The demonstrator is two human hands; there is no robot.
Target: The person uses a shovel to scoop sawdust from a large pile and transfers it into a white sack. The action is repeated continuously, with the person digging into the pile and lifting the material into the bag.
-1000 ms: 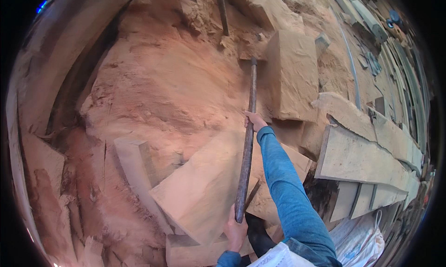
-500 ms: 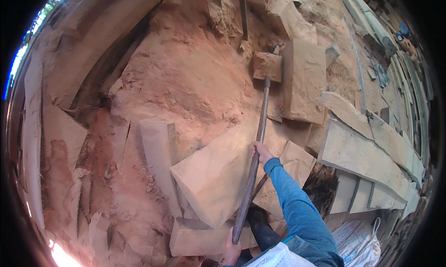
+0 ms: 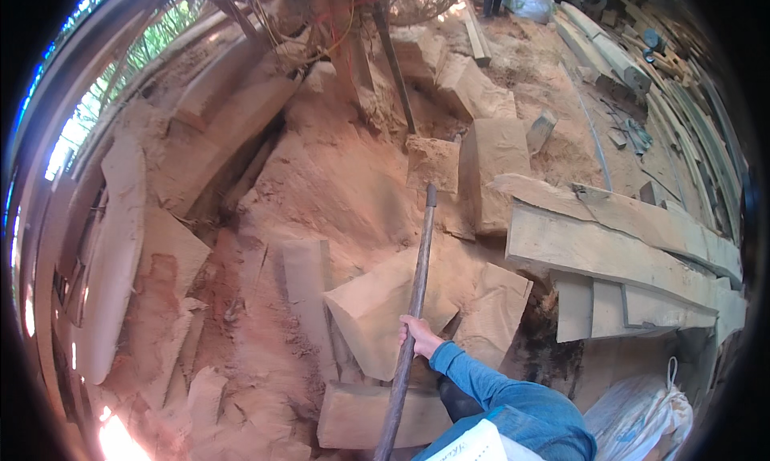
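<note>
We had our right grip point(image 3: 419, 337) clamped around a long pole point(image 3: 420, 275), its tip at a square plate point(image 3: 433, 161) toward twelve o'clock. Our left grip's state we couldn't tell.

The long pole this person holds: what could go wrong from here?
Only the right hand shows on the long pole, so it might twist if the left hand, out of view, isn't steadying it. Its far end is close to a squared timber block and could knock it. A lower timber piece lies beside the person's leg, a possible trip.
</note>
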